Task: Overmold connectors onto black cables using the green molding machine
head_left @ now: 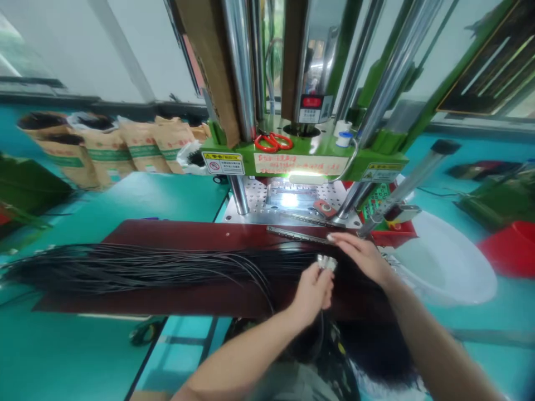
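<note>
My left hand point(314, 292) is closed around several cable ends with pale metallic connectors point(326, 262), and a dark cable hangs below it. My right hand point(361, 253) reaches over the board's right part, its thumb and index fingertips together at the right end of a perforated metal strip point(296, 235); whether they pinch anything is too small to tell. A long bundle of black cables point(159, 270) lies across the dark red board point(188, 301). Behind the strip, a second metal strip point(309, 220) lies near the machine's metal bed point(254, 203).
A green press point(246, 159) with steel columns stands ahead, red-handled scissors point(273, 142) on its plate. A red bin point(395, 236) and a large white tub point(451, 262) are at right. Paper sacks point(142, 147) line the back left. A tape roll point(144, 333) lies lower left.
</note>
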{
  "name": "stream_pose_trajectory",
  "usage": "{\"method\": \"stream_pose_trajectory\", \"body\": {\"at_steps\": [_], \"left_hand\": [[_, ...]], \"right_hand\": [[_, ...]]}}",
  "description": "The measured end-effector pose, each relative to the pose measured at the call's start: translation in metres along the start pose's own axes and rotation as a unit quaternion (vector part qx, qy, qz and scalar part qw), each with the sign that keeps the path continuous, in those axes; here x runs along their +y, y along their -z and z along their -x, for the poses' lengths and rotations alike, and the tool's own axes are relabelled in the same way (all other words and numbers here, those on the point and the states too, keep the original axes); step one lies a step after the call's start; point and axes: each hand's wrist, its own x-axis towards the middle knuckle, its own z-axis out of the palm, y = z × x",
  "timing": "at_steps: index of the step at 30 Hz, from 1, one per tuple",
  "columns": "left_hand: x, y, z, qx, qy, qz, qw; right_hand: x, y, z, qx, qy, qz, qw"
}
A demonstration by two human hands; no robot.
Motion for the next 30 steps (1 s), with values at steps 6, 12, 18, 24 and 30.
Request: {"method": "stream_pose_trajectory", "body": {"at_steps": [6, 12, 18, 24, 30], "left_hand": [[0.020, 0.032, 0.000, 0.043, -0.019, 0.067, 0.997], [0.015, 0.032, -0.004, 0.037, -0.027, 0.050, 0.998], [0.013, 0.034, -0.004, 0.059, -0.003, 0.024, 0.998], [0.013, 0.029, 0.003, 0.039, 0.008, -0.020, 0.999], [-0.006, 0.018, 0.001, 0.004, -0.033, -0.194, 0.980]], "right_hand": [[0.025, -0.013, -0.057, -0.191, 0.065, 0.364, 0.909], [0.015, -0.024, -0.068, -0.216, 0.071, 0.434, 0.872], [-0.009, -0.010, -0.033, -0.163, 0.017, 0.425, 0.890], [-0.009, -0.026, 0.042, -0.074, -0.171, 0.029, 0.982], [0.004, -0.062, 0.071, 0.120, -0.254, -0.344, 0.896]]}}
